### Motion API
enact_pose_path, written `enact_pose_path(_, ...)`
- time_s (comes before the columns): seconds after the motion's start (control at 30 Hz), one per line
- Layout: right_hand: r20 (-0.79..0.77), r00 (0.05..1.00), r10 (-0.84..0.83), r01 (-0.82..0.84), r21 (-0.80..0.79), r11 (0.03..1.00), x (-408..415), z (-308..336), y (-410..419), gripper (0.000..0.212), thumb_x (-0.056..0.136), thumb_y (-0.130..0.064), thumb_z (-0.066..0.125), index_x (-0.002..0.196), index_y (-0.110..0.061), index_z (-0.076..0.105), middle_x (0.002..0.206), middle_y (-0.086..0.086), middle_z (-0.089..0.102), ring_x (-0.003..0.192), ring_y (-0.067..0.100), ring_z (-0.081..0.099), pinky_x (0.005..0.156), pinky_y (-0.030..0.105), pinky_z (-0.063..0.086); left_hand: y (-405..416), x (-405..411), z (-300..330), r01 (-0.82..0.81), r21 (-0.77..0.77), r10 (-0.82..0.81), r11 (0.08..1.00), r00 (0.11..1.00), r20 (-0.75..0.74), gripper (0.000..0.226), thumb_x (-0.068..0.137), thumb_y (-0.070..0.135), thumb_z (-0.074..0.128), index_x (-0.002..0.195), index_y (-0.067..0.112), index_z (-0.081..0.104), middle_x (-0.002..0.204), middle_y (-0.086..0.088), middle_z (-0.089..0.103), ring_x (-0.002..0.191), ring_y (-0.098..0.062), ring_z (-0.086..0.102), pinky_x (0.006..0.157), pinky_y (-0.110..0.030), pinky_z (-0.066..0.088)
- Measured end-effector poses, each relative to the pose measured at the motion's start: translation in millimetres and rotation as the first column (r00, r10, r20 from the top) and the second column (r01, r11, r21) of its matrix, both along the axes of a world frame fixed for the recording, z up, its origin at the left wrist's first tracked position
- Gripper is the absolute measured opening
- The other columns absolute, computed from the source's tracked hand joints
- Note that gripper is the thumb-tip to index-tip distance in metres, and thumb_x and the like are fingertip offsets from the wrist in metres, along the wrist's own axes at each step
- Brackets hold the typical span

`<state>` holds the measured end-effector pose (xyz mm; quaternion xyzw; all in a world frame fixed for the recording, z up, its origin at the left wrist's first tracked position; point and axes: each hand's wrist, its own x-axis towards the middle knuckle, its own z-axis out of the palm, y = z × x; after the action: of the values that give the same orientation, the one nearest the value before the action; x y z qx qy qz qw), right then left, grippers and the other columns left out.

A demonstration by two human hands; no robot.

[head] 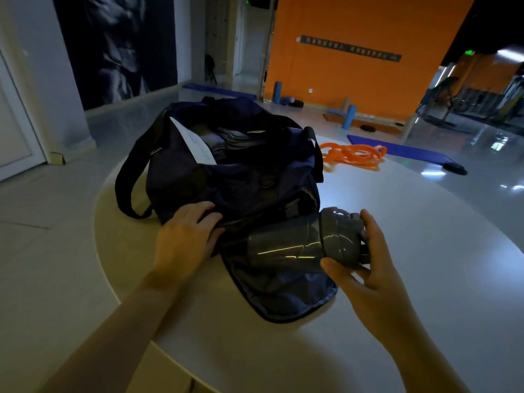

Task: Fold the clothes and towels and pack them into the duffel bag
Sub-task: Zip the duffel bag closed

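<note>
Your duffel bag [226, 171] sits unzipped on the round desk [411, 251], with folded grey cloth [224, 140] already inside beside a white paper [195, 146]. No loose clothes or towels remain in view, so packing looks nearly done. Your right hand [365, 268] curls its fingers around a grey bottle [306, 242], sliding it into the side pocket [283, 287]. Your left hand [187, 236] rests flat, fingers relaxed, holding the bag steady.

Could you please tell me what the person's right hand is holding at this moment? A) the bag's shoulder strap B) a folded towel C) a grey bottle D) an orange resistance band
C: the right hand grips the cap end of the grey bottle, whose base points into the open side pocket of the bag, while the left hand rests on the bag beside that pocket.
</note>
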<state>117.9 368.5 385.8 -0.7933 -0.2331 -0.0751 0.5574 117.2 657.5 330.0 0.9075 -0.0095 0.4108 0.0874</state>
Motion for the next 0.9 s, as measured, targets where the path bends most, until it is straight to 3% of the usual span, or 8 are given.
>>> enact_pose_path(0.1, 0.042, 0.997, -0.057, 0.057, -0.004, 0.998, 2, -5, 11, 0.084, 0.071, -0.059, 0.068, 0.137, -0.042, 0.020, 0.123, -0.031, 0.037, 0.108, -0.021, 0.045, 0.086, 0.010, 0.047, -2, 1, 7, 0.025, -0.064, -0.026, 0.998, 1.000, -0.012, 0.032, 0.087, 0.031, 0.051, 0.087, 0.008, 0.074, 0.106, -0.010, 0.068, 0.095, -0.032, 0.065, 0.076, -0.038, 0.054)
enact_pose_path(0.17, 0.034, 0.993, -0.115, 0.115, 0.005, 0.993, 3, -8, 16, 0.088, 0.069, -0.049, 0.065, 0.142, -0.038, 0.016, 0.121, -0.035, 0.034, 0.113, -0.012, 0.044, 0.098, 0.027, 0.046, -7, -1, 17, 0.053, -0.267, -0.054, 0.962, 0.999, 0.005, 0.020, 0.088, 0.025, 0.062, 0.090, 0.009, 0.073, 0.108, -0.007, 0.069, 0.099, -0.026, 0.065, 0.083, -0.035, 0.051)
enact_pose_path(0.23, 0.042, 0.985, -0.165, 0.165, 0.004, 0.986, 4, -8, 19, 0.091, 0.070, -0.041, 0.065, 0.145, -0.036, 0.014, 0.124, -0.029, 0.035, 0.124, 0.007, 0.042, 0.106, 0.043, 0.041, -14, -4, 30, 0.101, -0.427, -0.071, 0.898, 0.994, 0.086, 0.010, 0.087, 0.016, 0.068, 0.093, 0.008, 0.071, 0.107, -0.003, 0.070, 0.098, -0.020, 0.066, 0.082, -0.035, 0.053)
enact_pose_path(0.33, 0.021, 0.974, -0.225, 0.225, -0.024, 0.974, 7, -9, 28, 0.094, 0.079, -0.027, 0.072, 0.151, -0.028, 0.011, 0.132, -0.012, 0.030, 0.132, 0.023, 0.036, 0.109, 0.051, 0.036, -24, -10, 50, 0.187, -0.442, -0.106, 0.878, 0.974, 0.201, 0.011, 0.088, 0.017, 0.065, 0.091, 0.007, 0.069, 0.103, 0.001, 0.070, 0.095, -0.011, 0.064, 0.079, -0.030, 0.054)
enact_pose_path(0.47, 0.039, 0.964, -0.262, 0.265, -0.087, 0.960, -2, -11, 70, 0.096, 0.081, -0.024, 0.073, 0.151, -0.028, 0.007, 0.148, 0.003, 0.029, 0.135, 0.021, 0.029, 0.111, 0.038, 0.030, -50, -17, 58, 0.272, -0.366, -0.194, 0.890, 0.952, 0.237, 0.024, 0.090, 0.028, 0.057, 0.089, 0.008, 0.069, 0.101, 0.001, 0.070, 0.099, -0.008, 0.064, 0.082, -0.025, 0.053)
enact_pose_path(0.63, 0.054, 0.974, -0.220, 0.221, -0.024, 0.975, -18, -27, 90, 0.085, 0.086, -0.031, 0.067, 0.142, -0.048, 0.005, 0.150, -0.006, 0.029, 0.135, 0.012, 0.032, 0.107, 0.029, 0.038, -68, -26, 55, 0.325, -0.467, -0.221, 0.822, 0.939, 0.264, 0.028, 0.088, 0.033, 0.055, 0.090, 0.009, 0.069, 0.104, 0.009, 0.067, 0.101, -0.002, 0.062, 0.082, -0.012, 0.050)
enact_pose_path(0.77, -0.093, 0.988, -0.120, 0.129, 0.097, 0.987, -20, -24, 71, 0.065, 0.088, -0.018, 0.065, 0.135, -0.042, 0.026, 0.116, -0.026, 0.049, 0.100, -0.022, 0.049, 0.078, 0.002, 0.043, -72, -26, 56, 0.325, -0.499, -0.222, 0.803, 0.941, 0.256, 0.024, 0.086, 0.031, 0.059, 0.090, 0.010, 0.069, 0.102, 0.009, 0.067, 0.106, -0.003, 0.062, 0.087, -0.018, 0.051)
enact_pose_path(0.9, -0.151, 0.983, -0.107, 0.110, 0.013, 0.994, -7, -24, 87, 0.056, 0.087, -0.020, 0.067, 0.135, -0.026, 0.039, 0.094, -0.025, 0.053, 0.082, -0.018, 0.054, 0.068, 0.002, 0.043, -85, -31, 64, 0.344, -0.458, -0.267, 0.820, 0.937, 0.225, 0.025, 0.086, 0.031, 0.058, 0.089, 0.010, 0.070, 0.097, 0.007, 0.070, 0.104, 0.002, 0.059, 0.083, -0.011, 0.050)
